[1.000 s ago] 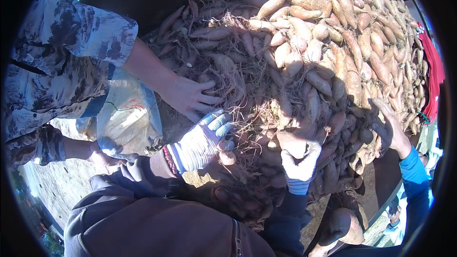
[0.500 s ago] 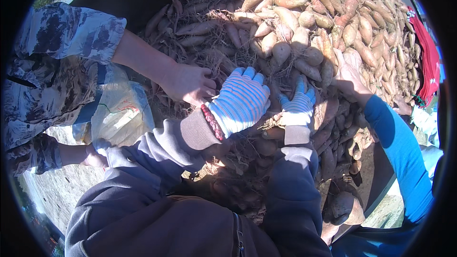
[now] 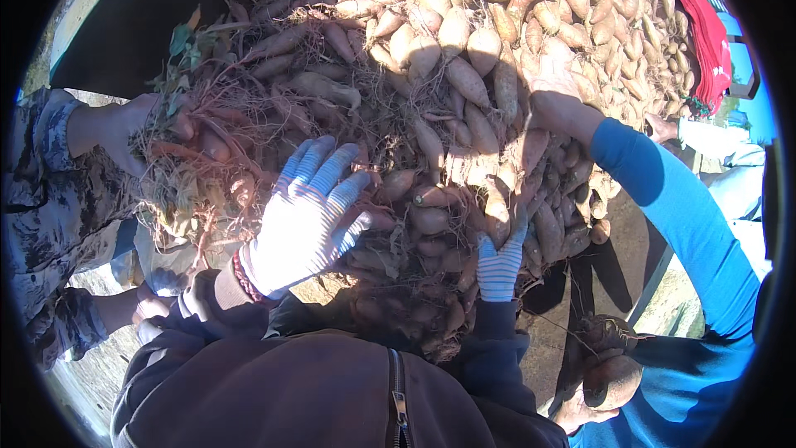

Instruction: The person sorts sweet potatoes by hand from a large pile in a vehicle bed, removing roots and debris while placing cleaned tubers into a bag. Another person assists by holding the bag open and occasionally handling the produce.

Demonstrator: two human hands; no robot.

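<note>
Sweet potatoes (image 3: 468, 83) tapered, whiskery; left hand (image 3: 303, 220) splayed, empty; right hand (image 3: 500, 268) curled, hold unclear.

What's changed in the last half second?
The left hand moved left and back, fingers spread; the right hand drew back bodyward. A camouflage-sleeved hand moved left, now at a rooty clump. A blue-sleeved hand stays on the sweet potato pile.

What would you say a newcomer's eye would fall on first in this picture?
Probably the big sunlit heap of sweet potatoes, filling the upper middle and right. Next, the person's left hand, in a blue-and-white striped glove with fingers spread, left of center. The red cloth at the upper right edge and a co-worker's bright blue sleeve below it also stand out.
</note>
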